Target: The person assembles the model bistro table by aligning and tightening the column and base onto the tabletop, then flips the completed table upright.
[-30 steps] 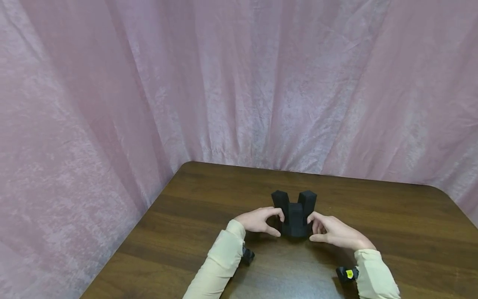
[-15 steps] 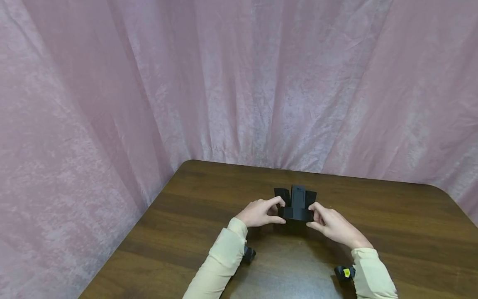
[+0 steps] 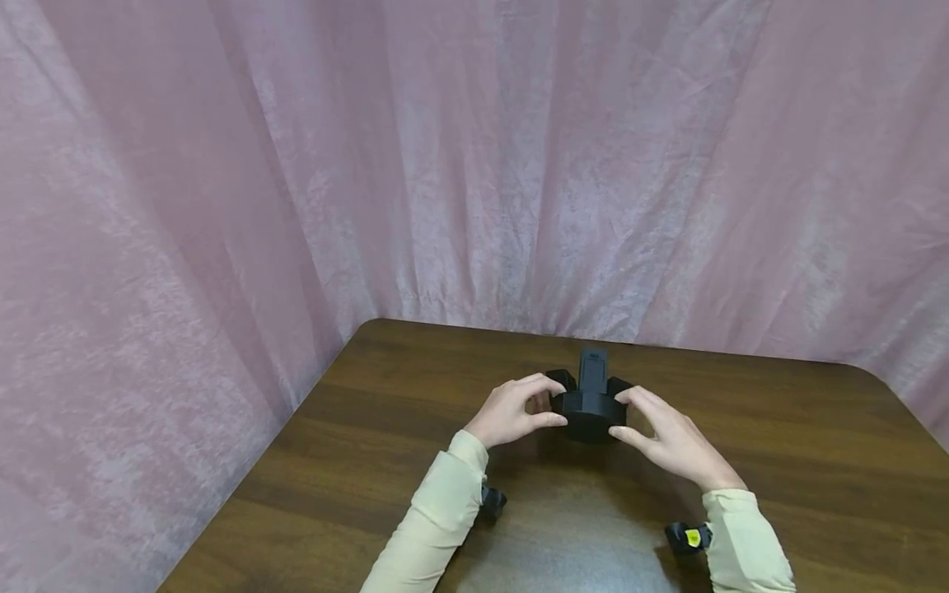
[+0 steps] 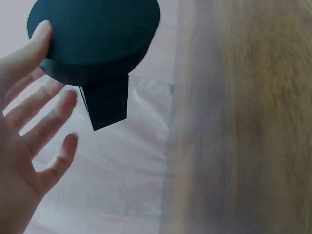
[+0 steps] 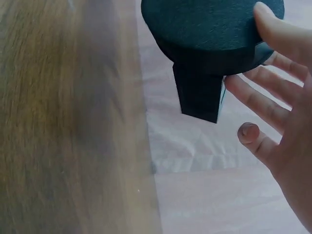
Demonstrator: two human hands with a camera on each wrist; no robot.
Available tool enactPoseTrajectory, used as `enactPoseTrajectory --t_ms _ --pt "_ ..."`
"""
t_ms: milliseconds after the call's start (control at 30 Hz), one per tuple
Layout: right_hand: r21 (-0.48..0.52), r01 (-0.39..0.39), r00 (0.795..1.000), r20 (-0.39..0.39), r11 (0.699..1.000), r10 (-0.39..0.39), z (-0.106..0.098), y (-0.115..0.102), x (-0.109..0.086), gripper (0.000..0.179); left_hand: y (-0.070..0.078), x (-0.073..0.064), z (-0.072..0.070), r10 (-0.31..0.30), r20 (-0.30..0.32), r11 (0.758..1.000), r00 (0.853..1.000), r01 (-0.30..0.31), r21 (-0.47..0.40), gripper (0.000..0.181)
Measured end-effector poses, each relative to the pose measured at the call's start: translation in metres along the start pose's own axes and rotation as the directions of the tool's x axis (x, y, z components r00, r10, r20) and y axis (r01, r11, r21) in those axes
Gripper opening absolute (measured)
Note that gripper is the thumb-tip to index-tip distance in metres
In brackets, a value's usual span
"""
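Observation:
A black stand [image 3: 591, 418] with a thick round base and blocky prongs is tipped so its flat underside faces the head camera. Its prongs point toward the back of the table. My left hand [image 3: 515, 410] grips the left edge of the base, thumb on the underside. On the opposite edge, my right hand [image 3: 670, 435] holds it between thumb and fingers. In the left wrist view, the smooth disc of the stand [image 4: 95, 36] shows with one prong below it. The right wrist view has my right thumb pressed to the same disc, little finger apart from it.
The brown wooden table [image 3: 415, 362] has rounded far corners. Behind it and to the left hangs a pink velvet curtain [image 3: 474, 165]. A small black camera [image 3: 493, 502] sits at the left wrist, and another with a yellow sticker [image 3: 685, 538] at the right.
Both hands have tilted the stand backward, from prongs up to underside facing the head camera. The hands have moved slightly farther from the person.

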State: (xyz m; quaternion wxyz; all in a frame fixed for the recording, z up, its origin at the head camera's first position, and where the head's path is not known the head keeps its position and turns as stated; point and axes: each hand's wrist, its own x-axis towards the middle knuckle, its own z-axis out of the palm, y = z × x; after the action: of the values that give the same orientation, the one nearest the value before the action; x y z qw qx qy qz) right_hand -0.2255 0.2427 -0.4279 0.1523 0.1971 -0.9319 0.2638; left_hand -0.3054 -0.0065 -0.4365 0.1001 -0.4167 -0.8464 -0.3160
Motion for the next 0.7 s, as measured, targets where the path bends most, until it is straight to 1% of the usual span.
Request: enactPoseTrajectory --t_ms 100,200,267,467,600,700 --pt "0.026 -0.069 0.997 0.039 0.997 0.068 -0.0024 -0.0027 0.0003 0.034 0.0001 0.0010 -0.0013 0.030 -0.034 1.000 0.999 -0.030 -0.008 0.038" --pt "0.062 -0.105 0.993 0.067 0.993 0.101 -0.0028 -0.0041 0.0005 0.029 0.0008 0.0020 -0.0020 0.045 -0.048 0.999 0.998 -0.045 -0.001 0.039" --pt "0.069 -0.111 0.992 0.066 0.991 0.106 -0.0027 -0.0046 0.0005 0.026 0.0014 0.0021 -0.0019 0.047 -0.053 0.999 0.997 -0.047 0.000 0.040" --pt "0.057 -0.138 0.989 0.063 0.989 0.134 -0.0030 -0.0062 0.0004 0.032 0.0045 0.0016 -0.0017 0.048 -0.047 0.999 0.998 -0.047 0.014 0.038" --pt "0.062 -0.148 0.987 0.072 0.987 0.143 -0.0030 -0.0074 0.0012 0.037 0.0057 0.0003 -0.0014 0.025 -0.033 1.000 0.999 -0.025 -0.003 0.035" --pt "0.071 -0.146 0.987 0.080 0.987 0.140 -0.0040 -0.0085 0.0031 0.039 0.0061 -0.0002 -0.0014 0.007 -0.037 1.000 0.999 -0.008 -0.020 0.034"
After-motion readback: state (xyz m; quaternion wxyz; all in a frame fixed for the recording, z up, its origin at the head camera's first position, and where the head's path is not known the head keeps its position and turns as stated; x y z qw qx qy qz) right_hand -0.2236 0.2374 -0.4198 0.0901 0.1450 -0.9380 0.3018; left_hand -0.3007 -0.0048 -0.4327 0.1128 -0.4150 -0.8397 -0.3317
